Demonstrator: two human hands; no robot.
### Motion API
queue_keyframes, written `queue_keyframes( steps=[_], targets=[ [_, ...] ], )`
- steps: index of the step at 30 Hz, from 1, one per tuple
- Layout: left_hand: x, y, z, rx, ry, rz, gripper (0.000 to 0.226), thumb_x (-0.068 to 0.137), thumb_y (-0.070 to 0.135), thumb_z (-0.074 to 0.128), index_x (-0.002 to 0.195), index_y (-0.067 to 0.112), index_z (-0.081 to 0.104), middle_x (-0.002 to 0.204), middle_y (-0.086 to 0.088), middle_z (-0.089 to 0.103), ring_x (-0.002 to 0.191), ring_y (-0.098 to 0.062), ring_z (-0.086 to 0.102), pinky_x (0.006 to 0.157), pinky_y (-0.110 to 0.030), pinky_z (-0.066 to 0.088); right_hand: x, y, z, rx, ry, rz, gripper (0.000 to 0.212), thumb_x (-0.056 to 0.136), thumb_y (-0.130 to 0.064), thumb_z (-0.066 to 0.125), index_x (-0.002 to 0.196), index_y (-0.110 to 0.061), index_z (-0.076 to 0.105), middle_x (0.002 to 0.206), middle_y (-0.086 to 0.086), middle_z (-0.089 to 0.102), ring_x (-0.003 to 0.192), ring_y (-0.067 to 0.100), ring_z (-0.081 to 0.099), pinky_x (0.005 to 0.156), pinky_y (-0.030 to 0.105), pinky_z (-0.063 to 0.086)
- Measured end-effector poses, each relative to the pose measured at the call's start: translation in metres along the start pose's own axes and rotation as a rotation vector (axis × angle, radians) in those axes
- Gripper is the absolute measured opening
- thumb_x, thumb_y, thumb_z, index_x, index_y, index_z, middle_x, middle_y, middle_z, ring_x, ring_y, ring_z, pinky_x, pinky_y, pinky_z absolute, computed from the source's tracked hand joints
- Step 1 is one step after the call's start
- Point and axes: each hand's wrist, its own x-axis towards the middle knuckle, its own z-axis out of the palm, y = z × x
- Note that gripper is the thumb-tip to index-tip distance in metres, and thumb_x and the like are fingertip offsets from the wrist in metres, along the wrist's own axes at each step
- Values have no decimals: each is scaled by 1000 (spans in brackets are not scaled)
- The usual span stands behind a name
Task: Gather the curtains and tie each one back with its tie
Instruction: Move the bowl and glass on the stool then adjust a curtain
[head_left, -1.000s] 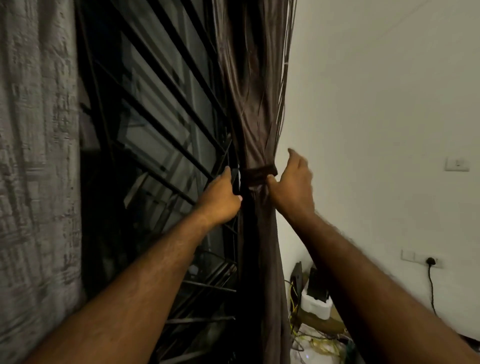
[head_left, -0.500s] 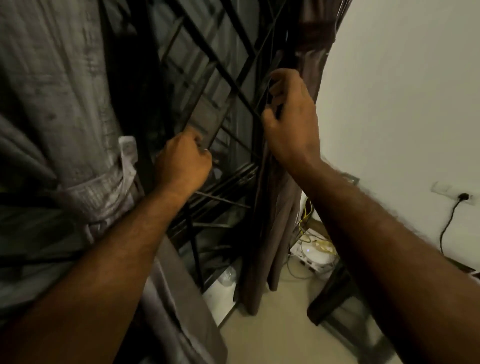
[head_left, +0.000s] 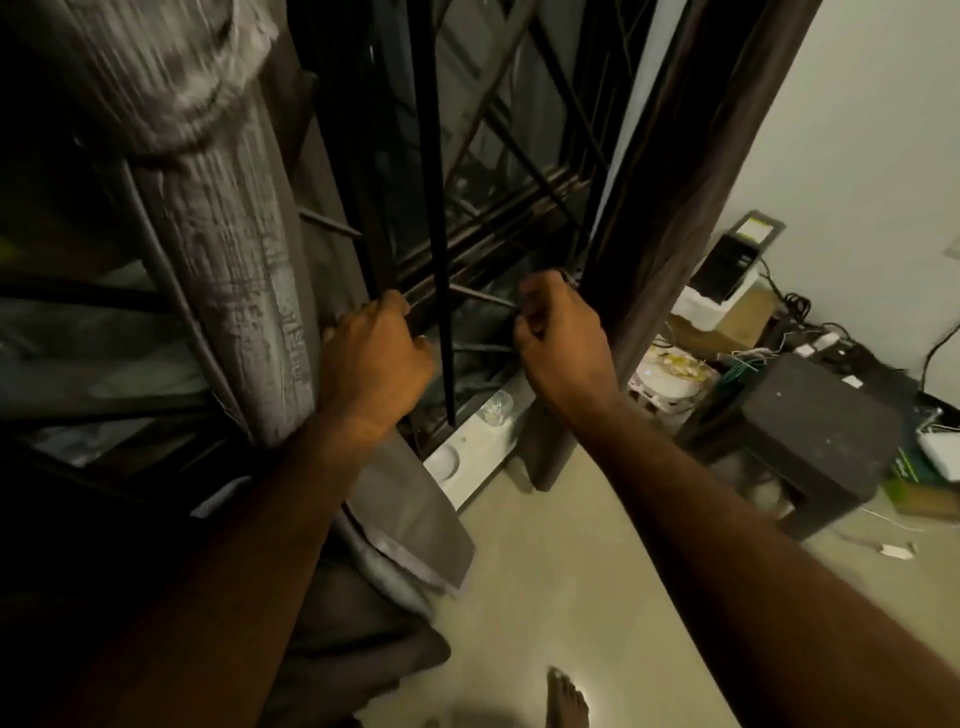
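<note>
The grey curtain (head_left: 228, 270) hangs gathered into a thick column at my left, cinched high up by its tie (head_left: 192, 104), which looks blurred but wrapped around the bundle; the brown curtain (head_left: 670, 218) hangs bunched at my right against the wall, and its tie is out of view above the top edge here. So I judge both are bound and the task is at or near its end, with a check of each wrap being what is left; if one is loose, the next move calls for reaching back up to the band and snugging it. My left hand (head_left: 376, 358) is curled closed just beside the grey bundle, its fingers (head_left: 395, 306) bent against the window grille (head_left: 467, 270), though whether they clasp a bar or fabric I cannot tell. My right hand (head_left: 563, 338) is fisted shut near the brown curtain's edge, and I cannot make out anything in it. Half a second ago that right hand was raised high on the brown cloth and the left sat further from the grey column; both have since dropped low and my view has tipped down, showing the floor (head_left: 545, 561), my bare foot (head_left: 569, 699), a dark stool (head_left: 810, 421) and tangled cables (head_left: 810, 332) along the wall.
</note>
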Motion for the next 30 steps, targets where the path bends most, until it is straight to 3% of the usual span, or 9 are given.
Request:
queue_keyframes(
  steps=[7,10,12,15,24,27,30],
  targets=[
    [-29,-54,77,47,8,-252,38,87,19,64,124,12,58,122,-16,61,115,-35,54,94,-44,42,-33,76,83,-81,-249,109,32,96,-18,58,128,-15,56,121,7,64,105,25,61,79,28,41],
    [-50,-85,128,7,-27,-369,44,91,19,62,133,12,52,131,-18,55,121,-35,51,97,-45,41,-50,112,125,-113,-380,147,43,96,-27,62,136,-16,53,133,5,60,118,26,59,93,35,49],
    [-62,-109,170,109,-92,-403,47,92,24,62,135,12,50,134,-19,53,125,-37,48,100,-47,39,-59,137,160,-131,-478,166,58,95,-36,64,145,-15,45,144,6,53,129,27,52,104,38,45],
    [-71,-138,238,159,-166,-405,50,94,26,59,139,9,46,137,-18,53,127,-36,47,105,-46,35,-63,178,218,-215,-574,174,77,92,-49,66,152,-12,34,152,9,44,136,30,44,107,41,41],
    [-49,-201,357,202,-54,-361,47,88,27,65,130,12,51,124,-16,60,114,-36,57,85,-46,51,-48,287,370,-363,-594,199,104,81,-65,70,153,-5,25,154,16,36,139,36,37,109,51,41],
    [-40,-213,377,183,-1,-322,37,88,26,65,122,13,56,117,-15,63,106,-34,62,74,-39,50,-47,313,413,-354,-560,237,117,72,-71,74,154,-7,20,156,14,34,140,36,37,110,53,40],
    [-37,-217,390,187,10,-304,40,89,27,63,126,12,55,114,-14,65,101,-31,64,71,-37,50,-42,331,442,-367,-512,254,126,68,-75,73,157,-8,14,163,14,25,145,37,31,113,55,35]
  ],
)
